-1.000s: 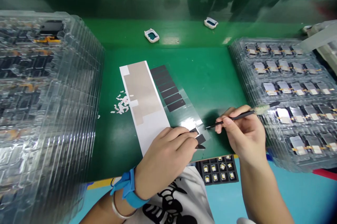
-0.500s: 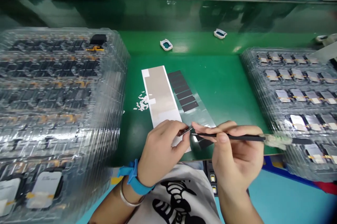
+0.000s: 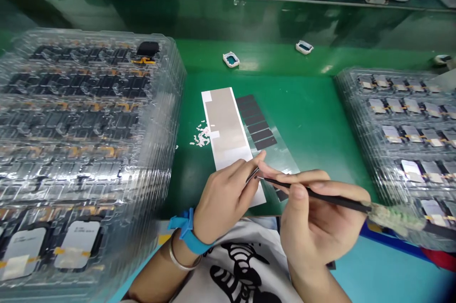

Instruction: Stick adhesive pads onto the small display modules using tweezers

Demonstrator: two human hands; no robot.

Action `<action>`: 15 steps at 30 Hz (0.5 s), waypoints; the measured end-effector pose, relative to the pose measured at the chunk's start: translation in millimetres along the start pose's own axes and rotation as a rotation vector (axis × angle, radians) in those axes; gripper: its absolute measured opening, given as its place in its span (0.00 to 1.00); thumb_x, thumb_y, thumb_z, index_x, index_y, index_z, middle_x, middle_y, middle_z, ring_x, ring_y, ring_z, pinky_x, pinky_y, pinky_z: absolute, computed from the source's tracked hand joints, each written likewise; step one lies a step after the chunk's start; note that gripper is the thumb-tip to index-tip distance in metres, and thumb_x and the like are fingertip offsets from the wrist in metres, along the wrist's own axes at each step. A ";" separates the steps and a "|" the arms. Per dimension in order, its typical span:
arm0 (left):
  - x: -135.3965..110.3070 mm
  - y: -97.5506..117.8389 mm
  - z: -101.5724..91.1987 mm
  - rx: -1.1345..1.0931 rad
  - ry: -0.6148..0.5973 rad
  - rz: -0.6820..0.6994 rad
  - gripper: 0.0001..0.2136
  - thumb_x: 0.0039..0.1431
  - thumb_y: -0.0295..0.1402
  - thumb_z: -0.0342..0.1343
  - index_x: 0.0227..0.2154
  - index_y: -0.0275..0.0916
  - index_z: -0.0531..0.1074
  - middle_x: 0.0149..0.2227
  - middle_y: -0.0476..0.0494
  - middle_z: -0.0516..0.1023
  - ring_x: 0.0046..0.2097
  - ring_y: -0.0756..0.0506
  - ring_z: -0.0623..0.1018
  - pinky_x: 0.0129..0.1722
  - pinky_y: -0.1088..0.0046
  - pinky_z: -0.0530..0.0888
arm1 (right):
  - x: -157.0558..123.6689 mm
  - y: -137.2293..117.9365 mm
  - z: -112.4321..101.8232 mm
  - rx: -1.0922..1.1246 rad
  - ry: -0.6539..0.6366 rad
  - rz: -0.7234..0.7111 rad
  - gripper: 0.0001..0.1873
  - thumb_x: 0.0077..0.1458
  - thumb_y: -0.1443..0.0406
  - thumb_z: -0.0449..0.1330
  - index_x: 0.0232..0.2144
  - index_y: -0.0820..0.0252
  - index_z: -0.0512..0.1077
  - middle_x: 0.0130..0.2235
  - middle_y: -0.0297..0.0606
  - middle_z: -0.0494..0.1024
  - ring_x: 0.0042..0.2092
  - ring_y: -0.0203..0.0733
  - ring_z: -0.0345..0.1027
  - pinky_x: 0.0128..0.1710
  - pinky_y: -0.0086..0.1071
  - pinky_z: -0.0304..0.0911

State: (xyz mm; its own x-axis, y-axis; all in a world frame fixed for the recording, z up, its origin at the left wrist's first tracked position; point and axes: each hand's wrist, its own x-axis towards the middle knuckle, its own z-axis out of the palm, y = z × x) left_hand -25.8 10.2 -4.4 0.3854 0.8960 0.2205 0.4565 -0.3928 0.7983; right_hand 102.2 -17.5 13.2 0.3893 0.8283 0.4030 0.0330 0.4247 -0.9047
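Note:
My left hand, with a blue wrist strap, is closed in a pinch on a small dark rectangular piece held above the table's near edge. My right hand grips black tweezers whose tips meet that piece. Just beyond the hands lie a white backing sheet with a grey film and a clear strip carrying a row of dark rectangular stickers.
A tall stack of clear plastic trays with dark parts fills the left. Another tray stack with silver parts stands at right. Two small white-framed parts lie further back. White peeled scraps lie left of the sheet.
My left hand lifted the small dark piece off the table. My right hand brought the tweezers' tips left to it. The view shifted right and up a little.

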 end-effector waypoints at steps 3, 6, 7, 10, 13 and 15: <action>0.1 0.7 -0.3 -0.014 -0.002 -0.004 0.21 0.70 0.25 0.45 0.64 0.38 0.65 0.40 0.44 0.79 0.37 0.47 0.79 0.34 0.75 0.75 | -2.9 4.0 3.0 0.006 0.005 -0.042 0.14 0.61 0.77 0.59 0.44 0.54 0.65 0.38 0.36 0.80 0.40 0.42 0.80 0.44 0.44 0.81; 0.2 1.7 -1.1 -0.044 -0.007 -0.019 0.22 0.70 0.26 0.44 0.65 0.38 0.63 0.40 0.44 0.78 0.37 0.47 0.78 0.38 0.73 0.76 | -3.9 7.4 4.3 -0.013 -0.007 -0.056 0.14 0.62 0.77 0.58 0.44 0.54 0.65 0.38 0.36 0.80 0.39 0.41 0.80 0.46 0.46 0.81; 0.1 1.8 -1.3 -0.058 -0.009 -0.023 0.23 0.70 0.27 0.45 0.65 0.38 0.63 0.39 0.44 0.77 0.38 0.46 0.78 0.40 0.72 0.77 | -3.9 8.1 4.5 -0.019 -0.008 -0.061 0.14 0.62 0.77 0.58 0.44 0.54 0.64 0.38 0.35 0.79 0.39 0.40 0.79 0.46 0.46 0.81; -0.5 1.3 -2.1 -0.098 -0.009 -0.024 0.23 0.69 0.29 0.45 0.66 0.37 0.62 0.39 0.43 0.76 0.40 0.44 0.79 0.42 0.70 0.77 | -3.4 9.2 4.9 -0.017 0.002 -0.059 0.14 0.62 0.77 0.58 0.44 0.54 0.64 0.38 0.35 0.79 0.39 0.41 0.79 0.44 0.47 0.81; -1.3 0.1 -2.6 -0.125 -0.005 -0.020 0.23 0.70 0.30 0.44 0.66 0.36 0.62 0.40 0.41 0.76 0.41 0.44 0.78 0.43 0.68 0.77 | -2.5 9.2 5.5 -0.012 0.006 -0.049 0.14 0.61 0.77 0.59 0.43 0.54 0.65 0.38 0.36 0.79 0.40 0.42 0.79 0.43 0.46 0.81; -1.5 -0.3 -2.6 -0.132 -0.005 -0.016 0.23 0.70 0.31 0.43 0.66 0.35 0.62 0.40 0.41 0.75 0.40 0.44 0.78 0.42 0.68 0.76 | -2.0 8.9 6.3 -0.001 0.012 -0.052 0.14 0.61 0.77 0.58 0.43 0.55 0.65 0.38 0.36 0.79 0.40 0.41 0.79 0.44 0.43 0.81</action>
State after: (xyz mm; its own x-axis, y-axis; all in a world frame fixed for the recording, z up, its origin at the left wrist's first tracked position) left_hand -28.6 9.4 -3.5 0.3830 0.9007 0.2052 0.3531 -0.3480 0.8685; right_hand 95.9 -13.0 5.1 0.3983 0.8004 0.4480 0.0541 0.4671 -0.8825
